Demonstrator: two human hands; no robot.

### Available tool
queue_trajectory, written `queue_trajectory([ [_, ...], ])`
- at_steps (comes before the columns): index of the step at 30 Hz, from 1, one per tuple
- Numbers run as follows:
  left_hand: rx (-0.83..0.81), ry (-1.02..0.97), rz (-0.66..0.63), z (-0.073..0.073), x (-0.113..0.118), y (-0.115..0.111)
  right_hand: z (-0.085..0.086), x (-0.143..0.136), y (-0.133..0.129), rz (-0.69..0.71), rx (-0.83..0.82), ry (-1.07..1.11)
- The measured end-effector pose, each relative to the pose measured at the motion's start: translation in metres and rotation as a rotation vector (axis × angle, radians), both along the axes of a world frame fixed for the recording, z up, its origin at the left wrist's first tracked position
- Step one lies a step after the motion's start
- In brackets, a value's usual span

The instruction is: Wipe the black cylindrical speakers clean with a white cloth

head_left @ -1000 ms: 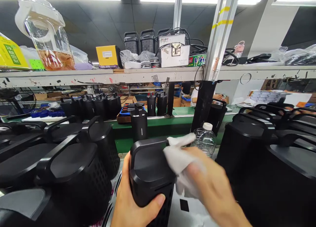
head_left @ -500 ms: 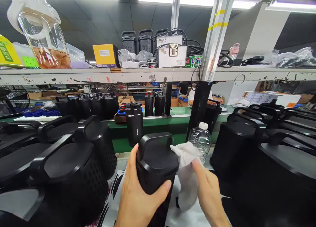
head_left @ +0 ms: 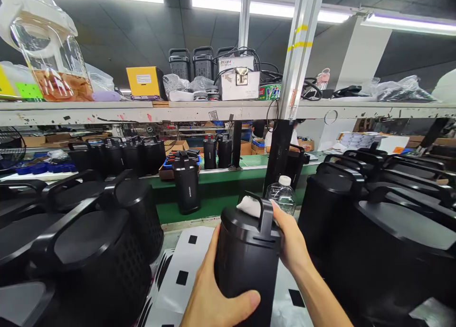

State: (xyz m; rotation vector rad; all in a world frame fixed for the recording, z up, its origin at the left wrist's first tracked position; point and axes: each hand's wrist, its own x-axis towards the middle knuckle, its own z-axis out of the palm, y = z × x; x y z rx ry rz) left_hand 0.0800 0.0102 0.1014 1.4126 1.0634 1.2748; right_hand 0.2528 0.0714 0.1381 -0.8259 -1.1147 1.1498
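Observation:
A tall black canister-like unit with a carry handle (head_left: 245, 263) stands upright in front of me, its kind unclear. My left hand (head_left: 221, 289) is wrapped round its left side, thumb across the front. My right hand (head_left: 294, 239) is at the upper right of the unit, behind the handle, its fingers mostly hidden. It grips a white cloth (head_left: 249, 206), which shows through the handle opening on the lid. Behind the right hand is a clear plastic bottle with a white cap (head_left: 281, 194), partly covered.
Similar black units crowd the left (head_left: 92, 251) and right (head_left: 392, 241). Another black unit (head_left: 187, 184) stands ahead by the green bench (head_left: 228, 189). White sheets with black squares (head_left: 188, 258) lie below my hands. A loaded shelf (head_left: 178, 113) crosses above. Part of a person (head_left: 285, 138) shows beyond.
The black unit has turned, its handle now slanting toward me on the right. My right hand with the white cloth has moved from beside it to the lid, behind the handle.

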Motion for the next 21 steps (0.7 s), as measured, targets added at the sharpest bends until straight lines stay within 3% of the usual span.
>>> queue_trajectory([
  [3,0.041,0.17,0.188,-0.009,0.007,-0.001,0.016,0.005,-0.003,-0.009,-0.052,0.0],
  [7,0.541,0.601,0.557,-0.032,0.013,0.005,0.039,0.012,-0.01,0.012,-0.183,0.016],
  [9,0.738,0.739,0.632,-0.041,0.014,0.01,0.044,0.014,-0.01,0.021,-0.156,-0.12],
  [11,0.771,0.794,0.62,-0.044,0.01,0.014,0.042,0.014,-0.006,-0.011,-0.086,-0.305],
  [13,0.65,0.725,0.501,-0.041,0.0,0.015,0.036,0.014,-0.003,-0.064,-0.058,-0.392],
  [16,0.332,0.427,0.396,-0.036,-0.028,0.014,0.021,0.02,-0.001,-0.119,-0.124,-0.27],
  [18,0.149,0.229,0.517,-0.042,-0.048,0.014,0.009,0.027,-0.001,-0.137,-0.185,-0.168],
  [21,-0.186,-0.099,0.652,-0.069,-0.06,0.015,-0.005,0.036,0.0,-0.164,-0.253,-0.028],
])
